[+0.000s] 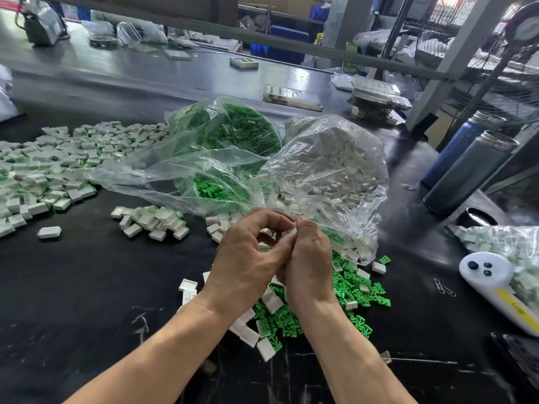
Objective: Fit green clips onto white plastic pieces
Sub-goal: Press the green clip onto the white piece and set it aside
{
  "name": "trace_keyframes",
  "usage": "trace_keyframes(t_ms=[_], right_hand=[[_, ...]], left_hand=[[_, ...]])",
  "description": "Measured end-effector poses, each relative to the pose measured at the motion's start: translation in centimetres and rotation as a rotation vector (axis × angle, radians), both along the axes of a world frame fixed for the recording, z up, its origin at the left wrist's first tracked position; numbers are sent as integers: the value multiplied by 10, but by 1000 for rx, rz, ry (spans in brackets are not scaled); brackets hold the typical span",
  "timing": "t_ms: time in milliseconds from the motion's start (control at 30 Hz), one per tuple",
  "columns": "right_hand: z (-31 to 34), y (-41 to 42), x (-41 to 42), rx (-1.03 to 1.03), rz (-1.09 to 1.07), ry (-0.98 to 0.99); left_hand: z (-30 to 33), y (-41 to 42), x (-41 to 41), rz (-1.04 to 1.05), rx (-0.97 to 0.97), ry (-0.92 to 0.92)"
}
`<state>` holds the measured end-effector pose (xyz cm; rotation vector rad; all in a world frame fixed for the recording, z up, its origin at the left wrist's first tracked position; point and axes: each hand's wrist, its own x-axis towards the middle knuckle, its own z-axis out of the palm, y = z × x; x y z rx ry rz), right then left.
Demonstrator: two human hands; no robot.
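Both hands, left [248, 258] and right [309, 258], are pinching one white piece [291, 230] between curled fingertips (clip hidden), while loose clips [354, 290] are lying at 5 o'clock, nearer the right.

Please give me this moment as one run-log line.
stage: fitting | left hand: pinching white piece | right hand: pinching same piece | green clips: loose on table, under hands | clip on piece: cannot tell

Just behind the fingers [280, 223] lie two bags [335, 158] on the worktop [87, 287], one left of the other. Below the fingers, loose clips [350, 290] and pieces [271, 301] lie mixed. Far left lies a pile [43, 164]; far right stand two bottles [466, 170].
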<state>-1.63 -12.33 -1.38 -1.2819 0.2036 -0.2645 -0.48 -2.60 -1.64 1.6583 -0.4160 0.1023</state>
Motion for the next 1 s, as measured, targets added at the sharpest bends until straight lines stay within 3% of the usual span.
trace_keyframes(t_ms=[333,533,667,1000], right_hand=[[-2,-1,-2,-77,-8,-23],[1,-1,-6,21,34,-53],[-1,-9,-9,-191,-30,-57],[-4,-29,-10,-387,13,-134]], left_hand=[[0,-1,0,-4,-31,-1],[1,1,-2,-13,-38,9],[2,8,2,21,1,3],[-4,19,8,63,-7,17]])
